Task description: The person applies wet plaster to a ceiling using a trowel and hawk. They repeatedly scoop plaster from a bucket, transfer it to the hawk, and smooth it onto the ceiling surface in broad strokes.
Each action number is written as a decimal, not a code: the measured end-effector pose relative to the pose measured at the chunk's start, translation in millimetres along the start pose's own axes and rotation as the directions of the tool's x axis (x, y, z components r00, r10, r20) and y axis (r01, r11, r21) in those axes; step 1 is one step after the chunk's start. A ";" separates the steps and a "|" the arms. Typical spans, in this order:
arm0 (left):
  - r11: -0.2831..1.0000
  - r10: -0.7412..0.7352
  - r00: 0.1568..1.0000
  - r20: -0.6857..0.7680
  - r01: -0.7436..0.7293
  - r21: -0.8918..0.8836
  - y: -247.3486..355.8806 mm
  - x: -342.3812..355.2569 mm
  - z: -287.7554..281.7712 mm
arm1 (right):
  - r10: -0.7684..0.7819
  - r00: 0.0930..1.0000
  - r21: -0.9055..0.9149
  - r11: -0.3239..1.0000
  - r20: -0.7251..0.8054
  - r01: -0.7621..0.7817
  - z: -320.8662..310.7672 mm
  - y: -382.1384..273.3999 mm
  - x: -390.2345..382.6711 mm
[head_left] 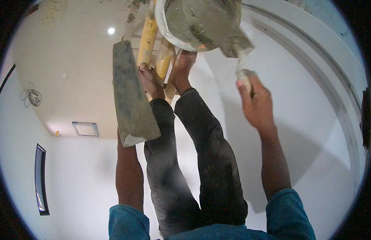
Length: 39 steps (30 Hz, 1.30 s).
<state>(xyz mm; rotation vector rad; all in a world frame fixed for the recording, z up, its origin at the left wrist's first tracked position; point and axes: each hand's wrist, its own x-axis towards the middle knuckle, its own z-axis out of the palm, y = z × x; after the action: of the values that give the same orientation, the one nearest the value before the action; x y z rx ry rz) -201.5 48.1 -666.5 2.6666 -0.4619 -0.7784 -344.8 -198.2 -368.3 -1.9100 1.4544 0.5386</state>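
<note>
A long tapered plastering float [131,94], smeared with grey mortar, is held up at the left. My left forearm [129,176] runs up behind it, and the float hides my left hand. My right hand [257,100] is closed around the mortar-caked handle of a trowel [235,43]. Wet grey mortar covers the trowel's blade, which lies at the right rim of a white bucket [164,30]. Plenty of wet grey mortar [197,20] fills the bucket.
My bare feet [184,66] stand on a ladder with yellow rails [147,40], just below the bucket. A pale wall with a curved ledge [309,44] bends along the right. At the left are a cable coil [32,96], a rectangular frame [85,129] and a dark-framed window [41,180].
</note>
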 end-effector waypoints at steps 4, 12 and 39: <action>0.932 -0.075 0.987 0.141 0.120 -0.343 23.2 -16.4 -68.8 | 0.159 0.985 0.051 0.985 0.063 -0.162 -13.2 17.9 4.0; 0.774 -0.159 0.938 0.309 0.312 -0.551 57.1 -38.9 -170.1 | -0.389 0.904 -0.088 0.921 -0.177 0.379 42.2 29.6 -55.6; 0.654 -0.124 0.954 0.274 0.286 -0.700 73.5 20.2 -230.1 | -0.076 0.993 -0.235 0.967 0.093 0.096 68.5 45.3 155.0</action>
<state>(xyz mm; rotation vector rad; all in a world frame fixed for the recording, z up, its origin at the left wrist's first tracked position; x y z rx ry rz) -71.7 23.8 -463.2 1.8856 0.1283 -1.0391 -337.6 -261.0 -532.0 -2.0987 1.2943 0.7727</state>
